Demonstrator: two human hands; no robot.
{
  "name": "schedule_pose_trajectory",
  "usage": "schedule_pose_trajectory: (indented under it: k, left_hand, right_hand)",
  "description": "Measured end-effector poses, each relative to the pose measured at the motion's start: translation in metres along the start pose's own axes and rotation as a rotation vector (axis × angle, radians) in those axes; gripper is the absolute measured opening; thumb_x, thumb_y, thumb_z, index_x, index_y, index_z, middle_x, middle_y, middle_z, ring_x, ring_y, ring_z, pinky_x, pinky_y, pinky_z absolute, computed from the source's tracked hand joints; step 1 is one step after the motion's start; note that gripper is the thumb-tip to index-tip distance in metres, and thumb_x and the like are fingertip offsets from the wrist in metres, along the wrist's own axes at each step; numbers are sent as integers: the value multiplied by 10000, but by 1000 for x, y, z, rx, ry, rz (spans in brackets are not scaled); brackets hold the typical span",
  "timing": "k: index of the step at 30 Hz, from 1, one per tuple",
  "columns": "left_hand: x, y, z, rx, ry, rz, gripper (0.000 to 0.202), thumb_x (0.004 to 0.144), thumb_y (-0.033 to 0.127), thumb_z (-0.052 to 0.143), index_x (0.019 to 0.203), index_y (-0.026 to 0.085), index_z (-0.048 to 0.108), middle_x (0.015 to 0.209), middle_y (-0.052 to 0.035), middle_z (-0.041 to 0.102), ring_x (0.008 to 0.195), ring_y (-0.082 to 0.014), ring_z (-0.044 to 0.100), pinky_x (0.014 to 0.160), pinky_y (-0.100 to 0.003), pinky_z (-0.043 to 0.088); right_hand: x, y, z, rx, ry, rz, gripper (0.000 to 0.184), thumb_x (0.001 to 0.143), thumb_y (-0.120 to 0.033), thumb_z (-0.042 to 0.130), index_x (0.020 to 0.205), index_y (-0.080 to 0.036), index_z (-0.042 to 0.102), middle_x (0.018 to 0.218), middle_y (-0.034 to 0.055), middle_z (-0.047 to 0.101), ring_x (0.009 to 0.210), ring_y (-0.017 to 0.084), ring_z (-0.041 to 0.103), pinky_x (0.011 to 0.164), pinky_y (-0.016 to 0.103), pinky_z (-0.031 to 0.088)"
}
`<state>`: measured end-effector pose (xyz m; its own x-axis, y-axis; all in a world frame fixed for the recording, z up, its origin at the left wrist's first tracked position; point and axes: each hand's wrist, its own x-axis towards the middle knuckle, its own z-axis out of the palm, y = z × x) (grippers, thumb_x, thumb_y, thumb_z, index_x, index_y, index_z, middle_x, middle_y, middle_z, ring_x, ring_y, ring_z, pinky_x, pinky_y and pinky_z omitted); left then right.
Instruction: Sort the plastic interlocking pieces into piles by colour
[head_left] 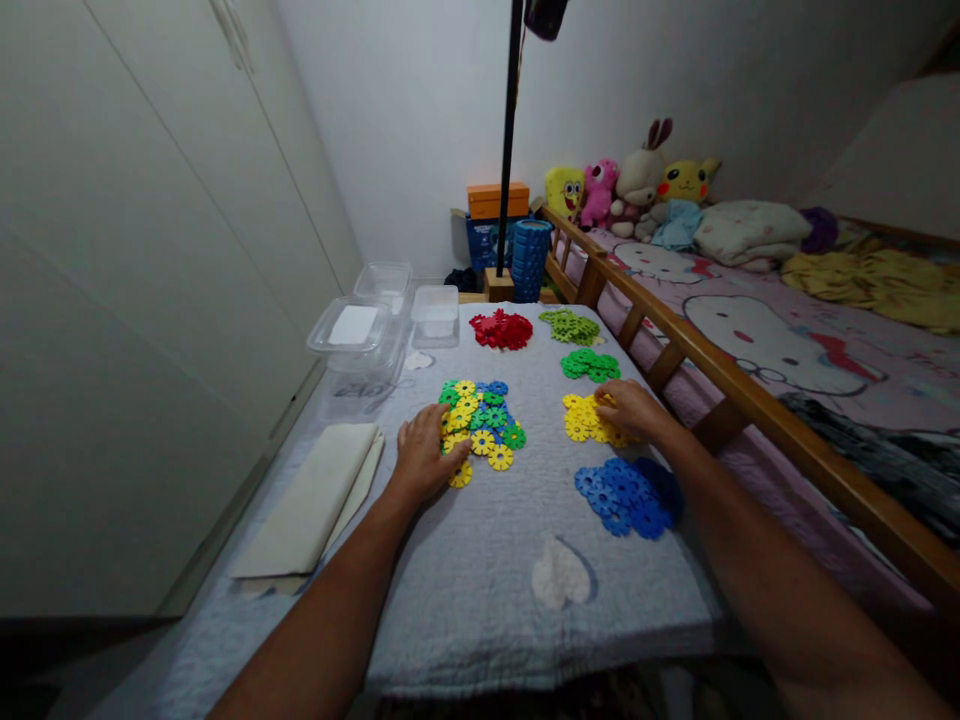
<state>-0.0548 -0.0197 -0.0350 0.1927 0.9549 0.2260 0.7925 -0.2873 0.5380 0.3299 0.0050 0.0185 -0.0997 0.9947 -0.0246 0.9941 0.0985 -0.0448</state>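
Note:
A mixed pile of yellow, green and blue snowflake discs (486, 420) lies in the middle of a grey cloth-covered table (480, 570). My left hand (421, 457) rests flat on the pile's left edge, fingers spread over yellow discs. My right hand (628, 408) lies over the yellow pile (585, 420), fingers curled down onto the discs. Sorted piles sit around: red (501, 329), light green (571, 325), dark green (590, 364) and blue (626, 495).
Clear plastic containers (360, 335) stand at the table's back left, and a folded cream cloth (315, 500) lies on the left. A wooden bed rail (750, 400) runs along the right, with plush toys (637, 185) behind. A black pole (510, 140) rises at the back.

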Motion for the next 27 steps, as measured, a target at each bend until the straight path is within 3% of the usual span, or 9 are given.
schedule_pose_trajectory:
  k: [6, 13, 19, 24, 27]
  left_hand:
    - [0, -2, -1, -8, 10, 14, 589, 879, 470, 618, 1389, 215, 470, 1445, -148, 550, 1370, -335, 484, 1149, -569, 326]
    - [0, -1, -1, -9, -3, 9, 579, 881, 479, 605, 1383, 221, 476, 1446, -149, 545, 1372, -339, 484, 1145, -584, 324]
    - [0, -3, -1, -18, 12, 32, 591, 869, 462, 621, 1387, 217, 475, 1436, -148, 545, 1359, -329, 490, 1139, -547, 343]
    - [0, -2, -2, -22, 8, 35, 594, 871, 461, 620, 1395, 221, 474, 1431, -147, 547, 1352, -331, 492, 1135, -546, 346]
    - [0, -1, -2, -14, 5, 33, 595, 868, 457, 626, 1399, 232, 478, 1425, -140, 554, 1340, -330, 503, 1126, -543, 356]
  right_hand:
    - [-13, 7, -6, 61, 83, -31, 210, 845, -234, 645, 1026, -180, 736, 1110, 120, 712, 1057, 252, 631, 959, 346, 449]
    - [-41, 18, -1, -59, 8, 43, 353, 710, -288, 769, 1041, -198, 688, 1086, 106, 642, 1008, 271, 578, 874, 347, 439]
    - [-41, 17, 8, -11, 14, 67, 267, 720, -271, 753, 969, -197, 693, 1056, 87, 633, 994, 242, 561, 865, 321, 423]
    - [-39, 11, 2, -11, 19, 85, 210, 746, -234, 742, 946, -179, 709, 1041, 109, 641, 980, 250, 564, 872, 331, 423]
    - [-40, -7, -5, 7, 64, 69, 179, 779, -229, 733, 948, -175, 710, 1029, 113, 642, 993, 258, 564, 885, 340, 421]
